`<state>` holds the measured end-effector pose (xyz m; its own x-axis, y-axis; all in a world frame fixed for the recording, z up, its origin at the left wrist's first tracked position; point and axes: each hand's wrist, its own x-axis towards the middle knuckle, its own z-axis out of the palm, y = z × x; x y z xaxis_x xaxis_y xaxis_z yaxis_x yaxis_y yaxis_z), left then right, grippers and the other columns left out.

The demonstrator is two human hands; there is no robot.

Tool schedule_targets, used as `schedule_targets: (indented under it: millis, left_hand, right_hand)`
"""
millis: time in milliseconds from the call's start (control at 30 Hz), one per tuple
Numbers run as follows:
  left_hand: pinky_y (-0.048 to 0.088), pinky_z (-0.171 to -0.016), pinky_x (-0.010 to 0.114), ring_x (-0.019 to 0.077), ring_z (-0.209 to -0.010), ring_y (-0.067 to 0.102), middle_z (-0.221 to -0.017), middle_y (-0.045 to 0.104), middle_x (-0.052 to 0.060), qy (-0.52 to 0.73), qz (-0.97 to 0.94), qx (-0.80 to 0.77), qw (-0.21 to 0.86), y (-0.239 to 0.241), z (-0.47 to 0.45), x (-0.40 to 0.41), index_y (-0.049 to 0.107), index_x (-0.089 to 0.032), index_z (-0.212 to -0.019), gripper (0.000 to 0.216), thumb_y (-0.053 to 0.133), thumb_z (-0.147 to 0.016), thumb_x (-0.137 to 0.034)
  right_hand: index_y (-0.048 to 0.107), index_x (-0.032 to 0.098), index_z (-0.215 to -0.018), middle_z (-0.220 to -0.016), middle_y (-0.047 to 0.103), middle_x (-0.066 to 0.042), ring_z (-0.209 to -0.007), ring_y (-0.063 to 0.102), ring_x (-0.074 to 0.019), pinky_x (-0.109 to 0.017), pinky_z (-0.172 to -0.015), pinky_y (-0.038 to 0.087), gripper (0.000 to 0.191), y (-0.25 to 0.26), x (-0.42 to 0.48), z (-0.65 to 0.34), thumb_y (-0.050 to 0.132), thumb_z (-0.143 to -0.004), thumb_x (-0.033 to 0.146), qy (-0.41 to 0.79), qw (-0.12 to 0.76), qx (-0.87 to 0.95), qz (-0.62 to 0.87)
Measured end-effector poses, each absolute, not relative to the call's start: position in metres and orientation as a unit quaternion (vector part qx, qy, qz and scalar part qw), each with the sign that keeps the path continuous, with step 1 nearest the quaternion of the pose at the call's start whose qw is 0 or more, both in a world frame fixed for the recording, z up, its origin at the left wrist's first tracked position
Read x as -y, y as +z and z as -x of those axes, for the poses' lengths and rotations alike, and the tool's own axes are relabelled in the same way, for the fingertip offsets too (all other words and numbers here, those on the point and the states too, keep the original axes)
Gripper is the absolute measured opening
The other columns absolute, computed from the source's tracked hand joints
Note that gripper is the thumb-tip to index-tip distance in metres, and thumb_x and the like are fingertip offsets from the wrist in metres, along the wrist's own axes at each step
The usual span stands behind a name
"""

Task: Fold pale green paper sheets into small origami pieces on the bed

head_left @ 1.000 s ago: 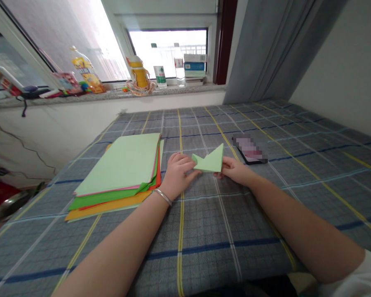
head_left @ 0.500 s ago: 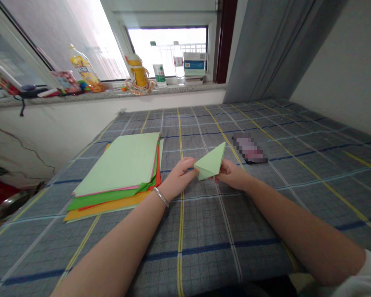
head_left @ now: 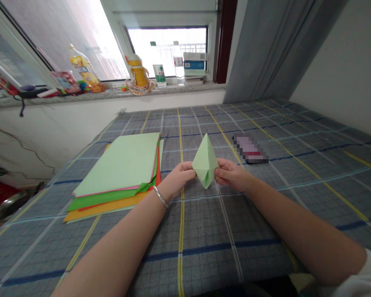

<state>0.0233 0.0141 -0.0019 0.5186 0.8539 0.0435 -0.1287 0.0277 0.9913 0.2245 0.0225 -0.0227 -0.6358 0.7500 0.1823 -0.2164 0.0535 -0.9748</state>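
One piece of folded pale-green paper (head_left: pixel 205 160) stands between two hands, its single point up and a small opening near its lower end; whether that lower tip touches the cloth, I cannot tell. The left hand (head_left: pixel 181 177) pinches its left corner between thumb and fingers, and the right hand (head_left: pixel 231 173) grips the right corner the same way. One silver bracelet (head_left: pixel 160 197) circles the left wrist.

Beneath everything spreads one plaid cloth (head_left: pixel 210 247) — grey, crossed by yellow, white and blue lines. To the left lies one stack of coloured paper (head_left: pixel 119 165), pale green on top (pink, green, red and orange edges show below, too overlapped to count the sheets). To the right, well apart from the hands, lies one phone (head_left: pixel 250 149), its screen pixelated.

Farther out, the windowsill (head_left: pixel 111 95) bears one orange drink bottle (head_left: pixel 85 70), one yellow cup (head_left: pixel 139 75), two clear bottles (head_left: pixel 179 64) and one pile of boxes (head_left: pixel 194 66). One grey curtain (head_left: pixel 259 49) hangs at the right.
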Motion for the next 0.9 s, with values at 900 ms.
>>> schedule_targets:
  millis: [900]
  left_hand:
    - [0.023,-0.109,0.05,0.0201,-0.113,0.048,-0.103,0.068,-0.004,0.204,-0.923,-0.289,-0.152,0.003,0.007,-0.026,0.065,-0.037,-0.109,0.032,0.059,-0.086,-0.016]
  right_hand:
    - [0.06,0.021,-0.065,-0.093,0.063,-0.005,-0.089,0.057,-0.0176,-0.035,-0.081,0.045,0.025,-0.024,-0.043,-0.241,0.049,-0.068,-0.001,0.108,0.387,0.854,0.331]
